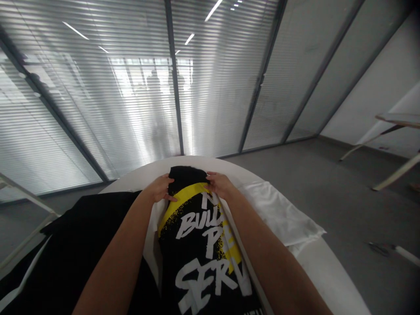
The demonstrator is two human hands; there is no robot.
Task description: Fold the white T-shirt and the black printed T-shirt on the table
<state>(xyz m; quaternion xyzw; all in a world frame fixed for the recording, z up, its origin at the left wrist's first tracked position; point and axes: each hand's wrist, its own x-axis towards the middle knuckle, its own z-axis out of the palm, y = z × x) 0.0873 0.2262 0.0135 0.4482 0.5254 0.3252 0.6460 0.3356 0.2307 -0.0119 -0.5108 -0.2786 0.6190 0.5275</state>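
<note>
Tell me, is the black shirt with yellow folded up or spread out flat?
Folded: the black shirt lies as a narrow strip, both hands gripping its far end.

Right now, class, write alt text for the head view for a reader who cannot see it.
Two bare hands, left hand and right hand, press the far end of a folded black T-shirt with yellow and white print on a white table. A dark garment lies left, a white cloth right; blinds cover the glass wall behind.

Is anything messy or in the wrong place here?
Mostly tidy. Both hands, left hand and right hand, press the far end of the black printed shirt on the white table. The white cloth lies rumpled by the table's right edge, and a pale object lies on the floor.
</note>
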